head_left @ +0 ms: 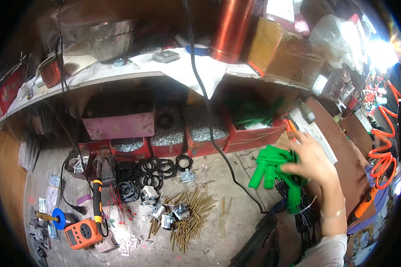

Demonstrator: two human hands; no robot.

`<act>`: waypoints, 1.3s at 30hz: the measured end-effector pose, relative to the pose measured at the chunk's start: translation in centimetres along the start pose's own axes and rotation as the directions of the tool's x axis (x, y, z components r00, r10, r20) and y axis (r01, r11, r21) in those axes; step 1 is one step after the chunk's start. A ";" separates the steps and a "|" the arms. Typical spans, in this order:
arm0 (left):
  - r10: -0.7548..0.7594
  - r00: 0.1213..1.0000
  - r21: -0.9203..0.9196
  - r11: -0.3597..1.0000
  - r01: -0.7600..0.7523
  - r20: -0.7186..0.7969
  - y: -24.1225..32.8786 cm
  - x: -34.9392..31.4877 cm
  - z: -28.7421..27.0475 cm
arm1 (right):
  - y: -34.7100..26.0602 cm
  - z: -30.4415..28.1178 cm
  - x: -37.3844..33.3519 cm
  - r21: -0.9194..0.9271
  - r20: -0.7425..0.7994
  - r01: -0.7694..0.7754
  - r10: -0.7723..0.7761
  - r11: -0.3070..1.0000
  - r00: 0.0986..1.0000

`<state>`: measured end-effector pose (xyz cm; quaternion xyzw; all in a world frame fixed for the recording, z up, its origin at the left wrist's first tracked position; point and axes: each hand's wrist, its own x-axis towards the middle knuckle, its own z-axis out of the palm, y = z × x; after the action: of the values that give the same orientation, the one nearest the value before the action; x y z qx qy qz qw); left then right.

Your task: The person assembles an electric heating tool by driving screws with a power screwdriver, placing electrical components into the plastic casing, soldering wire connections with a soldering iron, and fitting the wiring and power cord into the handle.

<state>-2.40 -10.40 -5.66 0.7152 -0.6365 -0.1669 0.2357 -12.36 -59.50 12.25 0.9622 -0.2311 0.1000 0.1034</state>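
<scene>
While the right hand [314,156] arches over green plastic parts [271,155] just in front of the red bin [254,139] | fingers spread, contact unclear | likely light, stiff, slightly slippery | best hold: across the broad upper body

Right hand [315,156] bare; thin gold-toned bracelet [333,215] round wrist; pale grey sleeve [329,252] on forearm.

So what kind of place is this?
Probably an assembly or repair workbench, judging by the red bins of small metal parts, heaped brass-coloured rods and orange device with a socket.
</scene>
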 end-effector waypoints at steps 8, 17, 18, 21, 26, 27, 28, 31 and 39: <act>0.037 0.994 0.076 0.997 -0.029 -0.102 -0.5 -0.6 0.4 | 3.9 8.6 20.5 -0.104 0.829 -0.049 0.114 0.993 0.548; 0.006 0.998 0.110 0.994 0.001 -0.067 0.3 -0.1 -0.3 | 5.4 11.8 20.8 -0.103 0.641 -0.339 0.323 0.935 0.696; 0.006 0.998 0.077 0.997 -0.001 -0.062 0.1 -0.4 0.1 | 5.8 13.2 21.7 -0.175 0.661 -0.366 0.384 0.914 0.644; -0.024 0.999 0.042 0.999 0.026 -0.031 -0.3 -0.3 0.1 | 6.7 19.2 22.6 -0.150 0.287 -0.328 0.358 0.933 0.888; -0.017 1.000 0.001 1.000 0.017 0.017 0.0 -0.5 0.4 | 9.8 21.4 23.5 -0.238 0.251 -0.311 0.367 0.920 0.896; -0.035 0.999 0.001 0.999 0.035 0.017 0.1 -0.6 0.5 | 7.9 20.5 23.5 -0.219 0.223 -0.337 0.383 0.916 0.896; -0.036 0.999 0.000 0.999 0.036 0.017 0.0 -0.7 0.5 | 6.9 19.6 23.2 -0.207 0.188 -0.375 0.413 0.904 0.891; -0.049 0.999 -0.011 0.999 0.049 0.019 -0.2 -1.2 0.7 | 6.3 19.4 23.9 -0.283 0.230 -0.305 0.374 0.909 0.899; -0.003 0.999 0.062 0.998 0.006 -0.050 0.1 -0.9 0.9 | 7.6 14.2 19.9 -0.231 0.035 -0.278 0.294 0.932 0.955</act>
<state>-3.09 -9.65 -6.40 0.7276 -0.6336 -0.1297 0.2287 3.50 -78.03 4.60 0.9034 -0.3819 0.0540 0.1873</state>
